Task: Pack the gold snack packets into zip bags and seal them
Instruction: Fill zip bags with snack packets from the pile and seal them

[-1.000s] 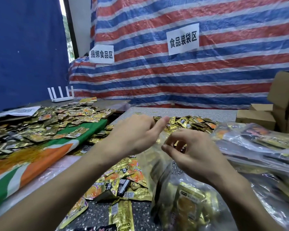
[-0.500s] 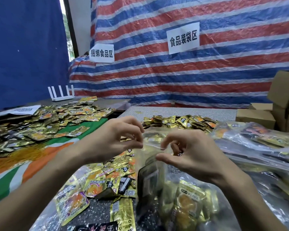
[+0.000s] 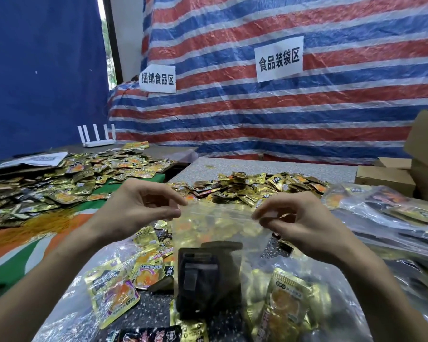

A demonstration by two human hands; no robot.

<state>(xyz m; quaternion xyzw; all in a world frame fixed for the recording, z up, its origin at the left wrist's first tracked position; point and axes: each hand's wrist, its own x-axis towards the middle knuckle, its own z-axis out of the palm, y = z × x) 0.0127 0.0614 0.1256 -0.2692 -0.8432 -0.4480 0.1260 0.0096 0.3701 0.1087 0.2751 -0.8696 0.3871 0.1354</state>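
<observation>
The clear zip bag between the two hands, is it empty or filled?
Filled: through the clear zip bag, gold packets and a dark packet show. Whether its zip is sealed, I cannot tell.

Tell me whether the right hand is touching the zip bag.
Touching. The head view shows the right hand pinching the top edge of the zip bag at its right corner.
</observation>
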